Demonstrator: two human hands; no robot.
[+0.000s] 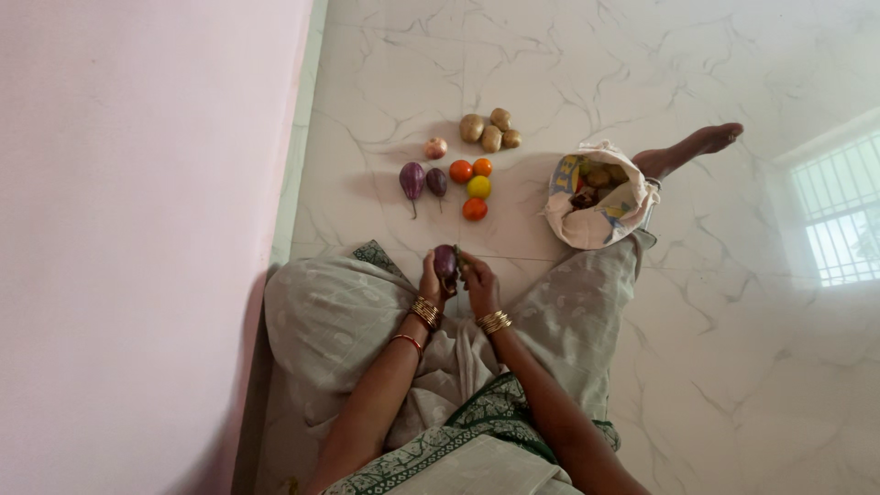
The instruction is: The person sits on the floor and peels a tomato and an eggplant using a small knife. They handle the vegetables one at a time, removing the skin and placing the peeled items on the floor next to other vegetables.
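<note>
Purple brinjal [445, 264] between both hands (seated) — left hand [430, 279], right hand [478, 282]

Floor [733, 348] right of the lap is open marble, wide clearance. Straight ahead is blocked by the veg cluster: two aubergines [423, 181], tomatoes [472, 188], onion [435, 148], potatoes [491, 130]. A bare strip of floor lies between the cluster and the knees. The cloth bag [596, 197] and a foot [697, 145] close off front-right. The pink wall [137, 229] closes the left.
</note>
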